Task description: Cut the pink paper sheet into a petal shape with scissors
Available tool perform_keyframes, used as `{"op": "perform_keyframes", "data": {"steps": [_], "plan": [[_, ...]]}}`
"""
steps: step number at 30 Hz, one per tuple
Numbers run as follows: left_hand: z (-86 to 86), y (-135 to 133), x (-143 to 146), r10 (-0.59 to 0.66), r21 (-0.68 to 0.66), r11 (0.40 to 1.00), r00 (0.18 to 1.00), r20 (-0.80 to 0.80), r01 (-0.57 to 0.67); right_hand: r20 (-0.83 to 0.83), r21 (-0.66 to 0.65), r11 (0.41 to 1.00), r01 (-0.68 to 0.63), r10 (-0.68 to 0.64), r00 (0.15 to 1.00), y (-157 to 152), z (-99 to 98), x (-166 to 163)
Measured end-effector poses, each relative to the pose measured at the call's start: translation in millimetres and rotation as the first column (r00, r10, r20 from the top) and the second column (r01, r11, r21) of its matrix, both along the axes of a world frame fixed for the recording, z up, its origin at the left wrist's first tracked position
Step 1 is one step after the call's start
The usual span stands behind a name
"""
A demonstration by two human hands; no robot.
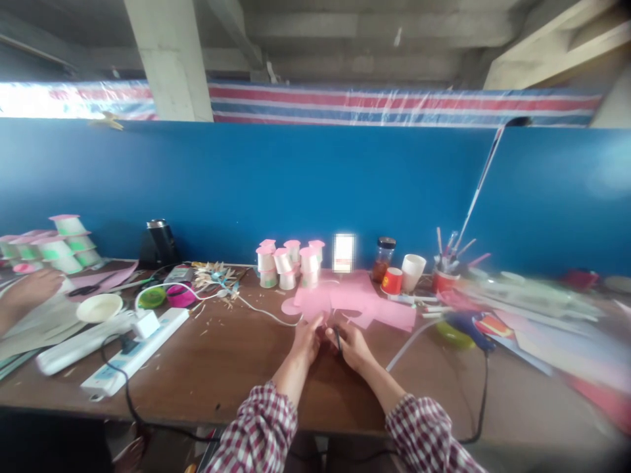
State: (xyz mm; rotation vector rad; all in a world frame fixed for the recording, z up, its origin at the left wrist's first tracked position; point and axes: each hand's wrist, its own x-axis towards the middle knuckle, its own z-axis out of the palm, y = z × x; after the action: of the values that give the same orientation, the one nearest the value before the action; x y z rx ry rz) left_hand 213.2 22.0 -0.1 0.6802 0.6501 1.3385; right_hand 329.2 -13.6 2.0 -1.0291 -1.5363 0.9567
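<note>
My left hand (306,340) is closed on a rounded piece of pink paper (315,303) above the table's middle. Close beside it, my right hand (353,347) is closed around what look like dark-handled scissors (338,343); the blades are mostly hidden by the fingers and paper. Both hands nearly meet at the paper's lower edge. Just beyond them lie cut pink sheets (362,289) on the brown table (221,355). Stacked paper cups (286,266) with pink paper tops stand behind to the left.
A power strip (135,355) with cords lies to the left, near another person's hand (32,295). Wood scraps (214,277) sit behind it. To the right are a jar (384,259), a red cup (392,281) and a blue glue gun (468,326). A blue partition (296,177) closes off the back.
</note>
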Motion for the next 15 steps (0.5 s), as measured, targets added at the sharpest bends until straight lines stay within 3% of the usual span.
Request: {"op": "perform_keyframes", "data": {"steps": [15], "plan": [[0.5, 0.8, 1.6, -0.053, -0.011, 0.999, 0.998, -0.035, 0.053, -0.012, -0.001, 0.999, 0.04, -0.04, 0.999, 5.2, -7.2, 1.3]]}}
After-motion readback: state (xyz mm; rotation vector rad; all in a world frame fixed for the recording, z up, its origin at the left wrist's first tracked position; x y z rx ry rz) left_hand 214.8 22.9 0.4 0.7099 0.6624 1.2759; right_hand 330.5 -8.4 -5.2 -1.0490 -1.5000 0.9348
